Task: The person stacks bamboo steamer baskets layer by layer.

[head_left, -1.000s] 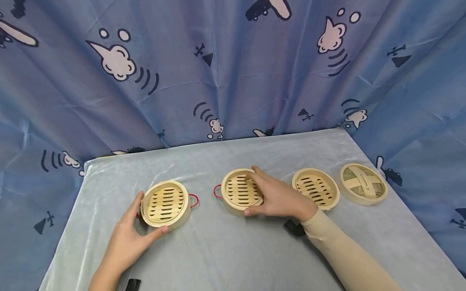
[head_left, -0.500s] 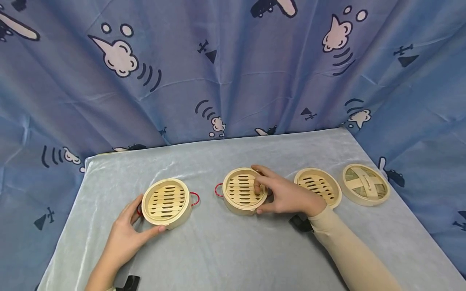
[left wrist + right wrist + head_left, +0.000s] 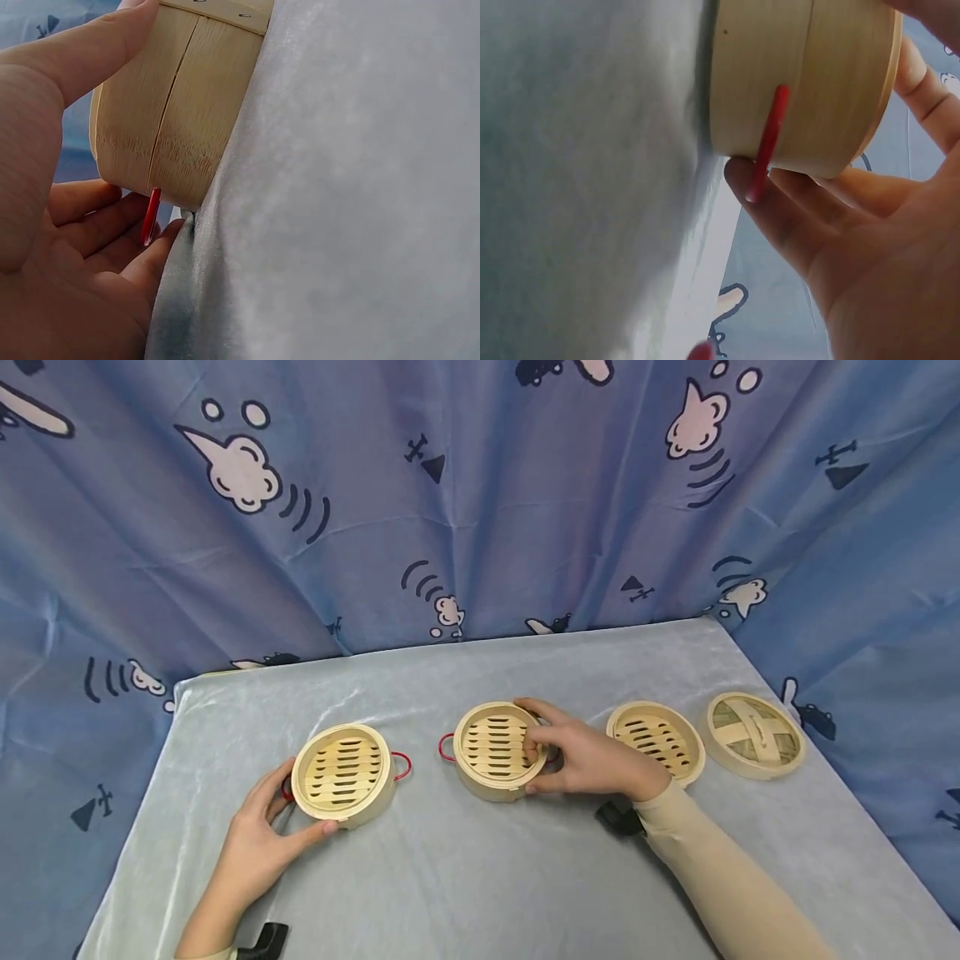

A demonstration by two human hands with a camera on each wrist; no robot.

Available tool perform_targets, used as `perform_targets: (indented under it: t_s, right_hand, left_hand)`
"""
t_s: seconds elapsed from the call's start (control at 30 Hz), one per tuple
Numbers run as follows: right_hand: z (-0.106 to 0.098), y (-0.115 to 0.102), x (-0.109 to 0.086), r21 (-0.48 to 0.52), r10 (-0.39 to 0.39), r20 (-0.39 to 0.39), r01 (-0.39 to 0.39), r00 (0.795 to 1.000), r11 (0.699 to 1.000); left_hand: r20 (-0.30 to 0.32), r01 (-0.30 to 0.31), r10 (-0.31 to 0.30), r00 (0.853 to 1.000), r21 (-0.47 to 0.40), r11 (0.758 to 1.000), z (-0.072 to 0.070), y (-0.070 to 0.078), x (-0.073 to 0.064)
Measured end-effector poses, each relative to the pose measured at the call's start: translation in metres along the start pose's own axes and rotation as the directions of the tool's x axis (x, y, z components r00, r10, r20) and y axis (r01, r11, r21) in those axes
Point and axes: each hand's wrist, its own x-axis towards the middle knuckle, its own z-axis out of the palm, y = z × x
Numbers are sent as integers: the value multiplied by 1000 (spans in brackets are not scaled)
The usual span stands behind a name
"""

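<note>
Bamboo steamers (image 3: pixel 343 774): three; lid (image 3: pixel 756 736): one. Left hand (image 3: pixel 257 845) grips leftmost, right hand (image 3: pixel 581 757) middle one, each between widely spread thumb and fingers.

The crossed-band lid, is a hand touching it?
No: the left hand grips the left basket, the right hand the middle basket, apart from the lid.

We see a blue fabric curtain (image 3: pixel 375 543) hanging in folds, printed with white cloud-like shapes (image 3: pixel 243 477) outlined in dark lines, behind the tabletop (image 3: pixel 810 843), itself draped in pale grey velvety cloth (image 3: pixel 465 877). At right we note a round, slotted bamboo basket (image 3: pixel 663 739), partly hidden, and, just beside it, a round, strip-crossed bamboo lid (image 3: pixel 757 737).
</note>
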Motion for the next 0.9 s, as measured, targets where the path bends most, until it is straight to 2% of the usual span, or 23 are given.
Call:
perform_targets:
  t_s: [0.23, 0.4, 0.53, 0.6, 0.67, 0.77, 0.9]
  right_hand:
    - [-2, -5, 5, -6, -31, -28, 31, 999, 999]
    - [0, -8, 8, 11, -63, -50, 64, 997, 998]
    - [1, -14, 11, 49, -95, -69, 98, 993, 994]
    - [2, -18, 13, 60, -106, -77, 111, 991, 992]
    - [2, -21, 15, 70, -116, -85, 122, 990, 990]
    - [3, -27, 19, 80, -130, -95, 138, 987, 987]
    - [5, -35, 25, 66, -160, -108, 167, 981, 984]
  left_hand:
    - [10, 9, -9, 1000, -58, 998, -2, 7, 1]
    - [12, -1, 2, 1000, -65, 998, -2, 7, 2]
    - [8, -9, 10, 1000, -55, 998, -4, 24, 1]
    - [5, -14, 14, 1000, -49, 999, -4, 25, 1]
    - [0, -20, 20, 1000, -40, 999, -4, 21, 1]
    - [-6, -31, 31, 1000, -31, 999, -1, 4, 2]
    - [-16, -43, 43, 999, -22, 999, 0, -1, 1]
